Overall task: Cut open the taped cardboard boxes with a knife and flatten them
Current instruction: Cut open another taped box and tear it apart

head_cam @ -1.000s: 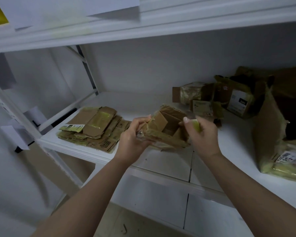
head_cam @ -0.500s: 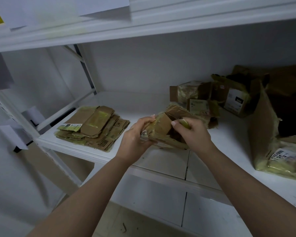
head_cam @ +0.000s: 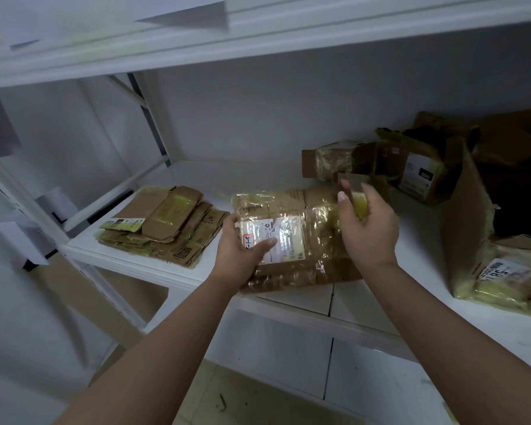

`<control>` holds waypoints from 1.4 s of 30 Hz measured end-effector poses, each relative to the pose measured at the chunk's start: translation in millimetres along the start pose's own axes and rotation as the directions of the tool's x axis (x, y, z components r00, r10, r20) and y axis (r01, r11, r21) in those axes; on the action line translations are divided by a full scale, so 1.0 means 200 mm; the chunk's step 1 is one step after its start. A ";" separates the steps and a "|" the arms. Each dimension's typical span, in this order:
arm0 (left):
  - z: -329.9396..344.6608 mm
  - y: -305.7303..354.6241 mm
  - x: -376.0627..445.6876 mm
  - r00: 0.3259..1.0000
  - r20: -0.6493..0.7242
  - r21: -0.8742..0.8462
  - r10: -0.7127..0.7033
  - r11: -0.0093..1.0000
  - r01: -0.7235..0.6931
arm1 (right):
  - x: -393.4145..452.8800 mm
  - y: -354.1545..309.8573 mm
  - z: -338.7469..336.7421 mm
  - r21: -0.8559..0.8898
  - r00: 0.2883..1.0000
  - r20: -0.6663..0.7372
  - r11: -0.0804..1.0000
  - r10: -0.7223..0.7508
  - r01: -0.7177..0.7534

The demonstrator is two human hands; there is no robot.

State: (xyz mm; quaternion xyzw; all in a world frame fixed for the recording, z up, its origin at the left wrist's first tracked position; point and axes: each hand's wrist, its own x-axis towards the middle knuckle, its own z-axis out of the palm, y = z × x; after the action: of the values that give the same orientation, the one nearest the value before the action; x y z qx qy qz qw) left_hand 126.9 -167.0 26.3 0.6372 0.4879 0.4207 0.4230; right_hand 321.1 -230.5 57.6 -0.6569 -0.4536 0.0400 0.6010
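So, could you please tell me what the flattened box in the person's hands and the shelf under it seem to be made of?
Flattened box: brown cardboard, matte where bare; most of it lies under glossy, crinkled, yellowish clear tape that catches the light, with a white paper label. Shelf: smooth white panels with seams, probably painted metal or laminate; I cannot tell which.

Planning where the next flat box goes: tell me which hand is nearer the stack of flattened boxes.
Left. The left hand grips the flattened box's near-left edge, just right of the stack of flattened boxes. The right hand holds the box's far side, farther away.
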 end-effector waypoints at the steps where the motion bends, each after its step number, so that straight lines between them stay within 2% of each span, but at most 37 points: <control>1: 0.01 -0.01 0.00 0.999 0.014 0.066 -0.037 0.997 0.036 | -0.01 0.02 0.01 -0.045 1.000 0.016 0.999 0.005 -0.004; 5: 0.05 -0.08 0.01 0.991 0.000 0.416 -0.135 0.901 0.122 | -0.04 0.17 0.04 -0.252 0.979 0.148 0.963 0.138 -0.098; 8: 0.06 -0.11 0.02 0.998 0.024 0.581 -0.064 0.813 0.038 | -0.08 0.22 0.04 -0.438 0.957 0.226 0.897 0.180 -0.065; 11: 0.09 -0.10 0.03 0.989 0.142 0.731 0.040 0.670 -0.132 | -0.10 0.24 0.06 -0.543 0.939 0.322 0.836 0.121 0.079; 13: 0.13 -0.10 0.02 0.963 0.265 0.788 0.051 0.564 -0.247 | -0.10 0.25 0.11 -0.538 0.903 0.426 0.817 0.050 0.208; 15: 0.16 -0.14 0.00 0.938 0.347 0.818 0.022 0.482 -0.314 | -0.12 0.27 0.18 -0.507 0.839 0.544 0.798 0.004 0.325; 18: 0.19 -0.24 -0.03 0.917 0.393 0.856 -0.071 0.391 -0.337 | -0.19 0.34 0.24 -0.546 0.739 0.671 0.716 0.063 0.435; 21: 0.21 -0.34 -0.05 0.924 0.377 0.854 -0.066 0.412 -0.319 | -0.22 0.39 0.29 -0.613 0.701 0.694 0.647 0.167 0.453; 27: 0.22 -0.36 -0.04 0.921 0.386 0.839 -0.054 0.435 -0.326 | -0.19 0.39 0.32 -0.656 0.652 0.709 0.590 0.269 0.471; 31: 0.22 -0.37 -0.03 0.927 0.370 0.850 -0.059 0.424 -0.313 | -0.20 0.37 0.33 -0.665 0.657 0.705 0.571 0.267 0.481; 34: 0.22 -0.36 -0.04 0.933 0.356 0.857 -0.056 0.418 -0.302 | -0.20 0.37 0.32 -0.637 0.691 0.694 0.618 0.201 0.460; 36: 0.22 -0.35 -0.04 0.933 0.356 0.851 -0.055 0.433 -0.299 | -0.22 0.37 0.29 -0.590 0.772 0.627 0.713 0.109 0.378; 38: 0.22 -0.34 -0.05 0.938 0.342 0.856 -0.062 0.432 -0.284 | -0.26 0.39 0.26 -0.549 0.877 0.480 0.788 0.026 0.277; 40: 0.22 -0.33 -0.09 0.966 0.244 0.885 -0.079 0.425 -0.189 | -0.29 0.42 0.22 -0.620 0.936 0.350 0.760 0.043 0.197; 42: 0.24 -0.32 -0.14 0.990 0.067 0.895 -0.127 0.445 -0.004 | -0.31 0.43 0.20 -0.719 0.939 0.313 0.682 0.145 0.135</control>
State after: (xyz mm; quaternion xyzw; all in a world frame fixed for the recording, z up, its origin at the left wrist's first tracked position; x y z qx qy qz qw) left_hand 150.3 -189.3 -52.6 0.7710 0.6314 0.0452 0.0694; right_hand 307.2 -229.2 -55.3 -0.8253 -0.5276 -0.0282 0.1993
